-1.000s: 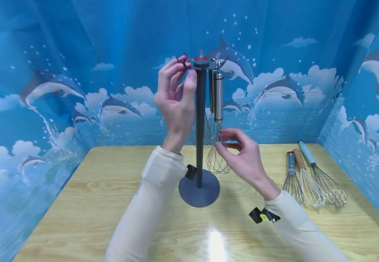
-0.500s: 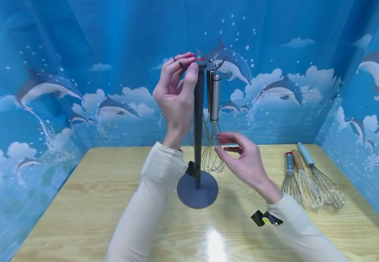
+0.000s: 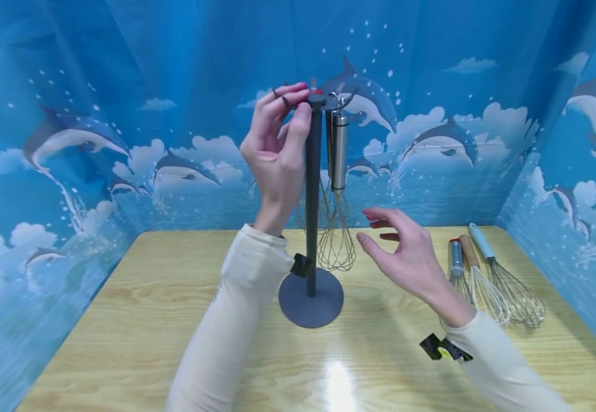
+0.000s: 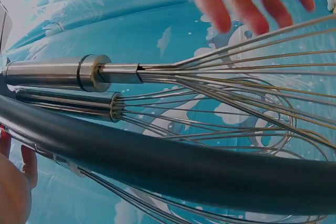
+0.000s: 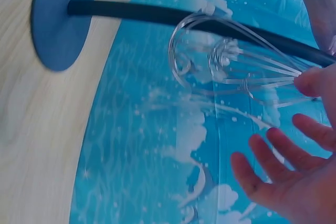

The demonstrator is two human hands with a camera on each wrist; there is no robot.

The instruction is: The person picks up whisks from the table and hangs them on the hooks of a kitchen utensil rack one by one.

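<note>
A dark metal utensil stand [image 3: 312, 229] stands upright on its round base. My left hand [image 3: 277, 140] grips its top, thumb against the head of the pole and fingers among the hooks. From a hook on the right side hangs a steel-handled whisk [image 3: 339, 154], wires downward. Behind it hangs a second steel-handled whisk [image 4: 68, 103], and more whisk wires show past the pole in the left wrist view. My right hand [image 3: 411, 257] is apart from the whisks, right of the front one's wires, its fingers loosely bent and holding nothing.
Three loose whisks lie side by side at the table's right: one with a metal handle [image 3: 456, 257], one with a brown handle [image 3: 468, 250] and one with a light blue handle [image 3: 482, 240]. A blue dolphin-print curtain [image 3: 200, 74] closes off the back and sides of the wooden table [image 3: 174, 320].
My right hand has let go of the front whisk's wires and drawn back to the right. My left fingers have come further over the stand's top. The hanging whisk has shifted slightly left.
</note>
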